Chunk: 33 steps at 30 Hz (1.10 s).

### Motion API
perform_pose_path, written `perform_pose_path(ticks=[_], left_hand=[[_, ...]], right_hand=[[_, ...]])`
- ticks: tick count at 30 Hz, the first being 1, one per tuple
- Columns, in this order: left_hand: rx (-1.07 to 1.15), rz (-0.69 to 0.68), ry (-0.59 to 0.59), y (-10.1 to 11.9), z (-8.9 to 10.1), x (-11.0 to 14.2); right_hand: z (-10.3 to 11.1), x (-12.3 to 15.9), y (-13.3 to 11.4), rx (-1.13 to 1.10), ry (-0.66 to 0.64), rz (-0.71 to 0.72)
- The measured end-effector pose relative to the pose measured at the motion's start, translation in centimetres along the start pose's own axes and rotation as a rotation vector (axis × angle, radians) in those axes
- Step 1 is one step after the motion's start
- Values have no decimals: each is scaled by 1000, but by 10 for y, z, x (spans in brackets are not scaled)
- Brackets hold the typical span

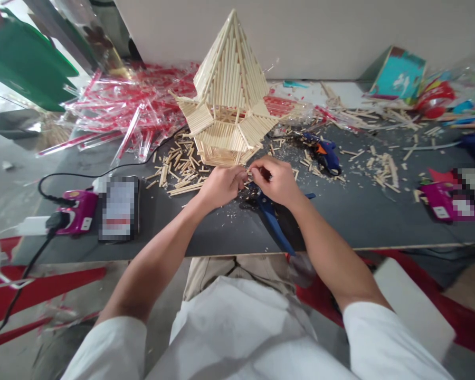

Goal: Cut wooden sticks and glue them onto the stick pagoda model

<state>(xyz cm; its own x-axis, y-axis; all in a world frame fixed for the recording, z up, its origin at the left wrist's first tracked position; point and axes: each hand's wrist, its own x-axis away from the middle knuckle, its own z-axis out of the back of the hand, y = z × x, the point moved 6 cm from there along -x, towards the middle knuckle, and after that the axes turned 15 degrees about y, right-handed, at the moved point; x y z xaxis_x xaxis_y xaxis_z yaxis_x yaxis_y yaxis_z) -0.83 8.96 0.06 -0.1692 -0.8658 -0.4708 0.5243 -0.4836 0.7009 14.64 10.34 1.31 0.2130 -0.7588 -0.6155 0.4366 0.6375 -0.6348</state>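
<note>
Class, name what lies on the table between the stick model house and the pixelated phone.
In the head view, loose cut sticks lie scattered between the model house and the phone.

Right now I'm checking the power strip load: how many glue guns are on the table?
3 in view: a purple glue gun at the left edge, plugged in; a blue one right of the stick model; another purple one far right, partly blurred. Clutter may hide more.

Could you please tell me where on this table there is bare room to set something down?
The dark tabletop is bare along its front edge, between the right hand and the pink box. A smaller bare patch lies between the phone and the left hand. It is crowded around the stick house: cut sticks, red wrappers, glue gun.
</note>
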Motion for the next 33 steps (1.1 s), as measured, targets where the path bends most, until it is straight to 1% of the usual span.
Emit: perform_pose_path(ticks=[5, 10, 13, 15, 17, 20, 22, 25, 27, 29, 31, 33], left_hand=[[-62, -36, -17, 0, -3, 1], [-58, -25, -45, -1, -5, 3], [-50, -24, -35, -2, -5, 3], [-56, -32, -26, -3, -5, 3], [-52, -54, -24, -2, -6, 5], [-65, -90, 19, 0, -5, 6], [-81, -108, 66, 2, -3, 6], [-79, -140, 107, 8, -1, 6], [-85, -153, 102, 12, -2, 6], [-119, -180, 70, 17, -3, 6], [-178, -220, 29, 22, -4, 5], [-227, -251, -5, 24, -2, 6]], right_hand=[[-1, 2, 1, 26, 6, 10], [-7, 4, 3, 57, -36, 14], [-2, 0, 4, 53, -35, 10], [11, -6, 14, 119, 24, -30], [34, -12, 34, 270, 134, -112], [77, -13, 76, 609, 279, -308], [102, -8, 102, 807, 330, -457], [125, 1, 127, 994, 335, -626], [132, 6, 136, 1045, 301, -741], [136, 9, 141, 1046, 251, -836], [138, 9, 146, 1014, 193, -863], [138, 8, 150, 985, 145, -838]])
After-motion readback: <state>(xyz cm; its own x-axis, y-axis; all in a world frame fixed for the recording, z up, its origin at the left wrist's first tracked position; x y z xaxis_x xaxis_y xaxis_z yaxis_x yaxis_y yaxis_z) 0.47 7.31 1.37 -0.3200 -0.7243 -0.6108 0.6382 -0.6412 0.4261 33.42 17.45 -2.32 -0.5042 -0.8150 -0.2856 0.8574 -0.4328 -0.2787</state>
